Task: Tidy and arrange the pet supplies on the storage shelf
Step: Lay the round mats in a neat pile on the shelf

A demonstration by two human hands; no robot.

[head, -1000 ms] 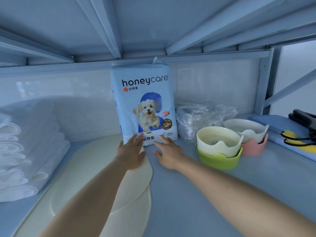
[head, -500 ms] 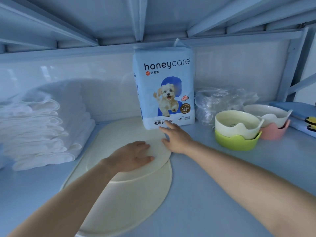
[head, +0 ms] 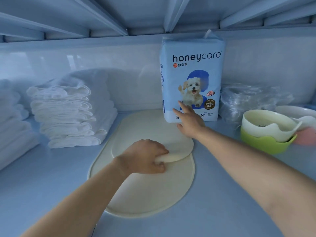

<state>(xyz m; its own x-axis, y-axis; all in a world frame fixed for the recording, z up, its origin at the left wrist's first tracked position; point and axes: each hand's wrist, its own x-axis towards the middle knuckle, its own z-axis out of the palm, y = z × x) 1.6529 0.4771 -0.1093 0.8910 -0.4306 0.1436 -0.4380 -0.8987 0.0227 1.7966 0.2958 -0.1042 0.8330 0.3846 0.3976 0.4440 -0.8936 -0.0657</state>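
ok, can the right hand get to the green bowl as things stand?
Probably yes. The right hand rests open against the pad pack, holding nothing, and only bare shelf lies between it and the green bowl.

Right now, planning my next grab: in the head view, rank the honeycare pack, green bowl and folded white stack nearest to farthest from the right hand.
1. honeycare pack: at the fingertips of the right hand, at the back.
2. green bowl: to the right.
3. folded white stack: far left.

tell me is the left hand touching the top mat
Touching. The head view shows the left hand pinching the near edge of the upper mat, that edge curled up off the lower mat.
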